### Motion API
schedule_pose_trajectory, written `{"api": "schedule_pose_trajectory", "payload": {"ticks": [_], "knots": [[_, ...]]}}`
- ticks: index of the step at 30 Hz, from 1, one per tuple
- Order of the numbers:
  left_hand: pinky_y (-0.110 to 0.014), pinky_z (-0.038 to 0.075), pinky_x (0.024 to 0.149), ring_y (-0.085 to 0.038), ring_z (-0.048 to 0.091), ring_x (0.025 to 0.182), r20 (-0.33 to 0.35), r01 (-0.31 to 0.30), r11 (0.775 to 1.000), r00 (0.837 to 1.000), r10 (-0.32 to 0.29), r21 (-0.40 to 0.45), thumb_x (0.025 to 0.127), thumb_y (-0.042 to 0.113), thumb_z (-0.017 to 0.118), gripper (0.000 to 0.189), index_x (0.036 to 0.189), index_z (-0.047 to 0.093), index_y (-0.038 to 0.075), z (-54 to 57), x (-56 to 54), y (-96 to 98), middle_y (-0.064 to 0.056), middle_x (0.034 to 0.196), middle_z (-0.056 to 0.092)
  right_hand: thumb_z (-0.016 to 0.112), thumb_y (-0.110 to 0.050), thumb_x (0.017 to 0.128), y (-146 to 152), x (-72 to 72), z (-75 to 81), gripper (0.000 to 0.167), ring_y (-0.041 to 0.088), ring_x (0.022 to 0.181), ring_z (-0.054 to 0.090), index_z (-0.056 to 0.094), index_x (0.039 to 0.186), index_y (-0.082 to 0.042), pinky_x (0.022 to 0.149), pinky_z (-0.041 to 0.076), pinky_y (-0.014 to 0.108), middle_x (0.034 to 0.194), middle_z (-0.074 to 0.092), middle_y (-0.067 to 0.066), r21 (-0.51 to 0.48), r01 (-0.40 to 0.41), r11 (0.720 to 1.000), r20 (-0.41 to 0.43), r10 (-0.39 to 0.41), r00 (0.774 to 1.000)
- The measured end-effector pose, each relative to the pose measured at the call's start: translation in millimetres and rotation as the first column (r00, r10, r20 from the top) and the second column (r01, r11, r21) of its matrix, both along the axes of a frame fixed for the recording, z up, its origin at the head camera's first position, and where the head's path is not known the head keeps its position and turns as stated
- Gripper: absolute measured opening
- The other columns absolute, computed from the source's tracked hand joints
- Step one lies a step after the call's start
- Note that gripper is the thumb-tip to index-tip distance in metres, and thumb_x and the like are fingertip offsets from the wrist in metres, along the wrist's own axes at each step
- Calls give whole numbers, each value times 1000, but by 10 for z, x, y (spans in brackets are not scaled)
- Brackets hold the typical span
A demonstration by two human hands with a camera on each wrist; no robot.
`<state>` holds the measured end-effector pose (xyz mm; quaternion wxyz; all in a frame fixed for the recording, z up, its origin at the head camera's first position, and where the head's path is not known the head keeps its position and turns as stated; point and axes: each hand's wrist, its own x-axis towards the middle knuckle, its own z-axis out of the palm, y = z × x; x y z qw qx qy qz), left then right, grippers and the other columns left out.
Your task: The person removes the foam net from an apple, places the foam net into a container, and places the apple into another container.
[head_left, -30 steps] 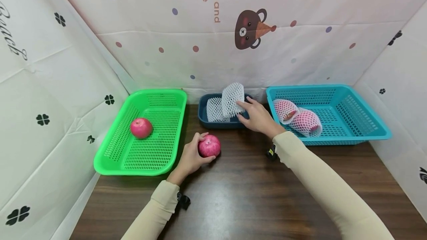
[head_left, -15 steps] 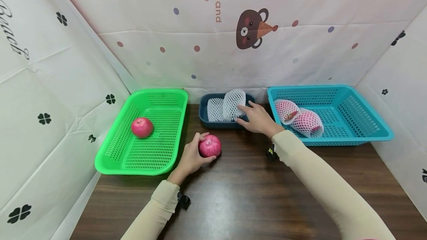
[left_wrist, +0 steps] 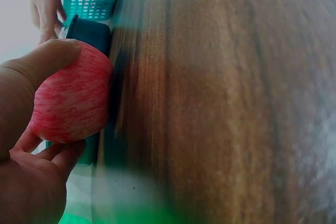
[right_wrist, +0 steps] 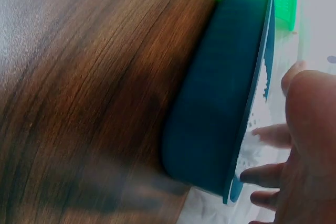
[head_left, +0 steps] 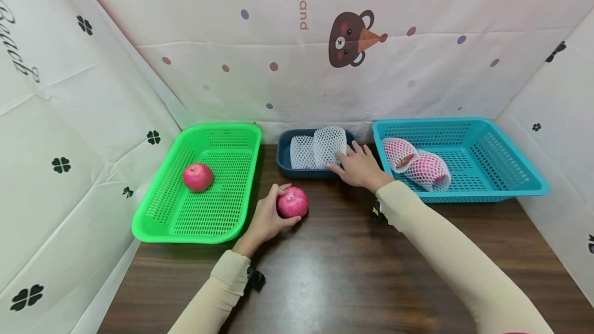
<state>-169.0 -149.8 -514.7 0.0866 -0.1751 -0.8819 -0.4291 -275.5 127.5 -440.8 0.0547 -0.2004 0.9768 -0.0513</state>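
Observation:
My left hand (head_left: 265, 216) grips a red apple (head_left: 292, 202) on the wooden table, thumb on the near side and fingers round the far side. In the left wrist view the apple (left_wrist: 73, 95) shows pink-red streaks. A small dark blue tray (head_left: 306, 173) stands behind it, holding two white foam net sleeves: a left sleeve (head_left: 302, 151) and a right sleeve (head_left: 329, 144) that overlaps it. My right hand (head_left: 363, 166) is spread over the tray's right end, its fingertips at the right sleeve. In the right wrist view the fingers (right_wrist: 275, 136) reach over the tray rim.
A green basket (head_left: 252, 182) on the left holds one bare red apple (head_left: 197, 177). On the right, a blue basket (head_left: 503, 193) holds two apples in foam nets, a rear one (head_left: 399, 152) and a front one (head_left: 428, 170). A printed cloth (head_left: 278, 86) hangs behind.
The right foam net sleeve has come down from a raised tilt to lie lower in the tray, a little further right. My right fingers have spread. The left hand keeps its grip on the apple.

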Motion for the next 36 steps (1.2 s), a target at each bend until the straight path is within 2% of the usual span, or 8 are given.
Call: {"api": "schedule_pose_trajectory", "payload": {"ticks": [9,15,27,32,36], "knots": [[-46,52,101,-27,63,122,4,-8,1000,1000,8,-2,72,23,96,64,112,48,10,1,-3,8,-8,145,61,29,-59,108,-1,20,0,70,48,154,4,43,157,-10,121,0,65,165,20,30,51,75,996,76,-79,994],[-47,52,102,-27,63,123,4,-2,1000,1000,2,4,72,22,96,65,113,48,10,0,-3,13,-9,145,61,29,-58,108,0,13,-9,70,46,155,0,45,156,-8,121,-3,64,167,17,27,72,78,994,61,-83,995],[-46,51,102,-26,63,123,3,8,1000,1000,-8,5,72,23,96,64,112,48,9,13,-5,23,-10,144,61,32,-54,110,15,-13,-12,66,43,154,17,51,151,-6,122,7,63,165,28,22,70,30,997,-25,-28,999],[-47,52,102,-27,63,123,5,9,1000,1000,-8,-8,73,23,95,63,113,47,10,24,5,30,-10,144,61,37,-52,109,4,-19,-7,66,40,153,23,43,155,-5,123,10,61,163,33,20,-2,-11,1000,-54,11,998],[-46,53,101,-26,64,121,12,-4,1000,1000,4,-23,73,22,95,66,116,47,10,28,15,43,-7,143,62,40,-53,108,-27,-6,-22,69,39,153,25,36,159,-8,123,10,59,164,34,19,-49,-33,998,-41,31,999]]}}
